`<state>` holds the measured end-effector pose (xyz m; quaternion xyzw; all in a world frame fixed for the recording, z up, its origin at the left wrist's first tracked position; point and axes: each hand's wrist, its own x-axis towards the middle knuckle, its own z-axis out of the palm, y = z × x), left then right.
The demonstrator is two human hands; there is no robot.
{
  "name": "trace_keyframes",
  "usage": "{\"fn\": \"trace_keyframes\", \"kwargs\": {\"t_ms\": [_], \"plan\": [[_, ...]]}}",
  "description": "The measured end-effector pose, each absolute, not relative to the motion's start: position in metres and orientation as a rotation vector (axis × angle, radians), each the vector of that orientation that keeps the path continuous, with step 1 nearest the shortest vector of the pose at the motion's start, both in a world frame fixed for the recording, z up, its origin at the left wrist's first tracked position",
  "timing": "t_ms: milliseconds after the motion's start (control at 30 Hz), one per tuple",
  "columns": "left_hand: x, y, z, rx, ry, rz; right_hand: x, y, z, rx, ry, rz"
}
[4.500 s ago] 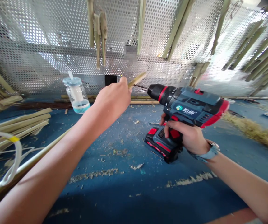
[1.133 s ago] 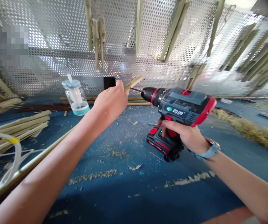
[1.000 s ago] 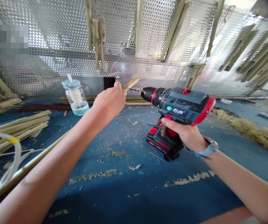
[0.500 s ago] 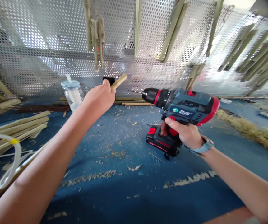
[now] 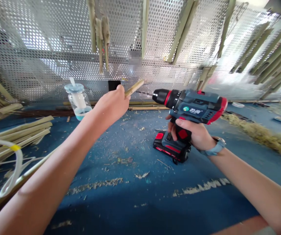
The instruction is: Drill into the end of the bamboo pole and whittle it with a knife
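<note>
2 hands closed: left hand (image 5: 112,102) on bamboo strip (image 5: 134,87), tilted upward; right hand (image 5: 191,133) on drill (image 5: 191,106), bit (image 5: 144,93) pointing left, just beside strip.

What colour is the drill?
The cordless drill is slate blue with red trim and a black chuck, shown best in the head view.

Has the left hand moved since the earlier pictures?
Yes, the left hand has shifted slightly leftward in the view, closer to the glass jar, which stays in about the same place.
</note>
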<state>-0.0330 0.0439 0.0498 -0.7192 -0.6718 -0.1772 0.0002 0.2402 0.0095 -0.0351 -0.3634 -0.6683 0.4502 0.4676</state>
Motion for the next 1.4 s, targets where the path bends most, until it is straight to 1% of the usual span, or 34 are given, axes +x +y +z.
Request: {"fn": "trace_keyframes", "kwargs": {"t_ms": [267, 700, 1400], "plan": [[-0.031, 0.040, 0.053, -2.326, -2.089, -0.585, 0.237, 0.007, -0.034, -0.907, -1.548, 1.156], [-0.025, 0.031, 0.059, -2.339, -2.065, -0.599, 0.238, -0.005, -0.038, -0.885, -1.734, 1.065], [-0.026, 0.032, 0.061, -2.307, -2.088, -0.608, 0.231, -0.004, -0.031, -0.937, -1.639, 1.045]]}}
